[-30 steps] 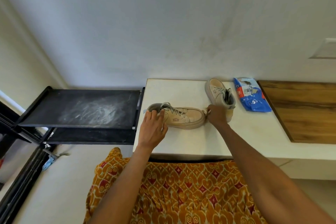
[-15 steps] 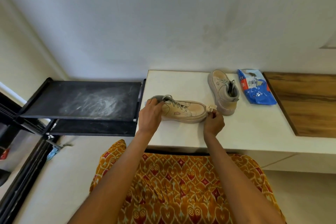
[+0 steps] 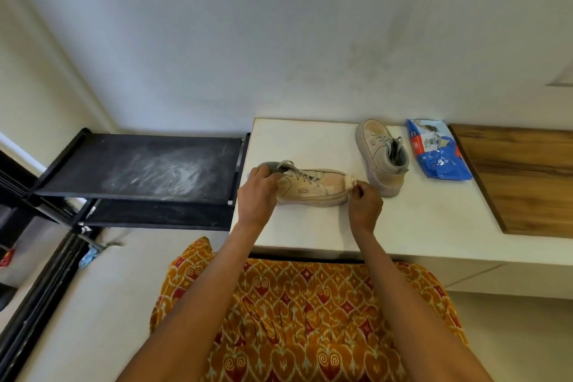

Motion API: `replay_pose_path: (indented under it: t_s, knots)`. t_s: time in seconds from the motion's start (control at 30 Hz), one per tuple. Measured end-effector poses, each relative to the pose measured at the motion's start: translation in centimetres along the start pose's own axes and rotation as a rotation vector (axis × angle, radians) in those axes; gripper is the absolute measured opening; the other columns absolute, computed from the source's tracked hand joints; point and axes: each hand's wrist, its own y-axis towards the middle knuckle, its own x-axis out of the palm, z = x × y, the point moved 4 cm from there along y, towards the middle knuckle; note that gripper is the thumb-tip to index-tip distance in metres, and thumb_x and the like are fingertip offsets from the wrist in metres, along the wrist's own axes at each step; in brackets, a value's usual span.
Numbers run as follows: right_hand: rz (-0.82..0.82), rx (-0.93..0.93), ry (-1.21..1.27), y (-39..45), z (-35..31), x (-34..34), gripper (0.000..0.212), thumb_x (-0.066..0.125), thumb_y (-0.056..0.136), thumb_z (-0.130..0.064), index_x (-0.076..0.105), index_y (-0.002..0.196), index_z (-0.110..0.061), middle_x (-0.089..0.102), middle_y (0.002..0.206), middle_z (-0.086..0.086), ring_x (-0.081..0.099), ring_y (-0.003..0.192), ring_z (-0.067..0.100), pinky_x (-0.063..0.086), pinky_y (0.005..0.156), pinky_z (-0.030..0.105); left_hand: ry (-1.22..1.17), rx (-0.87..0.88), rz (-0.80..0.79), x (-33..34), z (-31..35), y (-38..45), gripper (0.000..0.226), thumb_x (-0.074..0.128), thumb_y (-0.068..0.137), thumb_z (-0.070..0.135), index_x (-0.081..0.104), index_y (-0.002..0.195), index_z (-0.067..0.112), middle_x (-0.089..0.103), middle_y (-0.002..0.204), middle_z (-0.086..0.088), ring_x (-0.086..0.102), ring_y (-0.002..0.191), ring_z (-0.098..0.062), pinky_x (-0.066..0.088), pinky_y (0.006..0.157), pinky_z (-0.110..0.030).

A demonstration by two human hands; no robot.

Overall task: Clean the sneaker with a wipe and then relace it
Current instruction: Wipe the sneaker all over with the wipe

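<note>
The fingers (image 3: 359, 187) of the right hand (image 3: 365, 205) are curled tight around a small bunched white wipe (image 3: 351, 180), pressing it against the toe of the beige sneaker (image 3: 313, 187) near the middle of the frame. The left hand (image 3: 259, 194) has its fingers bent over the heel and collar of that same sneaker, gripping it from the left end. The sneaker lies with its sole on the white counter (image 3: 418, 226), toe pointing toward the right of the frame, its grey laces (image 3: 297, 172) still threaded and loosely looped over the tongue. A second sneaker (image 3: 381, 156) stands just beyond and to the right, toe pointing toward the wall, close to the right hand but apart from the first shoe. To the right of it, near the upper right of the counter, lies a blue wipe packet (image 3: 440, 155), beside a brown wooden panel (image 3: 521, 177) at the right edge of the frame. At the left of the frame, a black rack (image 3: 139, 164) with a dusty top shelf stands against the counter's edge. An orange patterned garment (image 3: 310, 319) fills the bottom centre between the two forearms.
</note>
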Motion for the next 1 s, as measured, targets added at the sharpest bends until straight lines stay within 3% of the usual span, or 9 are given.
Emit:
replay_pose_path:
  t_s: [0.1,0.27,0.5,0.67,0.83,1.0]
  knots:
    - [0.000,0.064,0.009,1.1,-0.7,0.1,0.018,0.051,0.091,-0.004,0.068,0.096,0.002,0.065,0.094,0.020,0.061,0.089,0.032,0.043,0.075,0.031,0.001,-0.002,-0.005,0.3,-0.3,-0.2,0.031,0.083,0.067,0.014,0.071,0.096,0.015,0.065,0.111,-0.002,0.061,0.088,-0.019,0.053,0.051,-0.028]
    - [-0.126,-0.194,-0.002,-2.6,-2.4,1.3,0.016,0.052,0.091,-0.002,0.066,0.100,-0.002,0.062,0.099,0.015,0.058,0.090,0.025,0.035,0.072,0.020,-0.007,0.021,0.006,0.3,-0.3,-0.3,0.032,0.083,0.068,0.016,0.071,0.098,0.014,0.066,0.109,-0.005,0.063,0.089,-0.021,0.057,0.053,-0.032]
    - [-0.046,0.051,0.042,1.3,-2.7,1.8,0.022,0.046,0.094,-0.005,0.065,0.106,-0.004,0.061,0.104,0.018,0.058,0.095,0.030,0.037,0.074,0.026,0.046,0.038,-0.018,0.7,0.7,-1.0,0.030,0.080,0.071,0.016,0.068,0.099,0.014,0.065,0.107,-0.004,0.063,0.093,-0.020,0.055,0.048,-0.030]
    - [-0.075,0.019,-0.005,-0.3,-3.1,3.1,0.020,0.046,0.091,-0.002,0.060,0.105,-0.001,0.056,0.108,0.017,0.055,0.098,0.031,0.037,0.077,0.027,0.109,-0.010,-0.012,1.6,1.2,-1.9,0.037,0.079,0.071,0.012,0.065,0.105,0.011,0.061,0.101,-0.006,0.058,0.090,-0.020,0.050,0.046,-0.026]
    - [-0.143,-0.128,0.162,-5.4,-3.9,4.7,0.011,0.047,0.093,-0.005,0.056,0.098,0.000,0.060,0.099,0.014,0.057,0.088,0.026,0.037,0.070,0.022,0.124,0.000,-0.001,1.7,1.2,-2.0,0.038,0.078,0.072,0.011,0.064,0.107,0.011,0.061,0.100,-0.007,0.058,0.088,-0.020,0.050,0.045,-0.025]
    - [-0.173,-0.085,0.103,-1.5,-2.3,3.2,0.008,0.048,0.092,-0.003,0.056,0.093,0.001,0.058,0.100,0.018,0.055,0.089,0.030,0.028,0.065,0.019,0.079,0.053,-0.015,1.1,0.8,-1.9,0.031,0.080,0.071,0.015,0.067,0.099,0.013,0.063,0.092,-0.004,0.059,0.079,-0.017,0.046,0.043,-0.022]
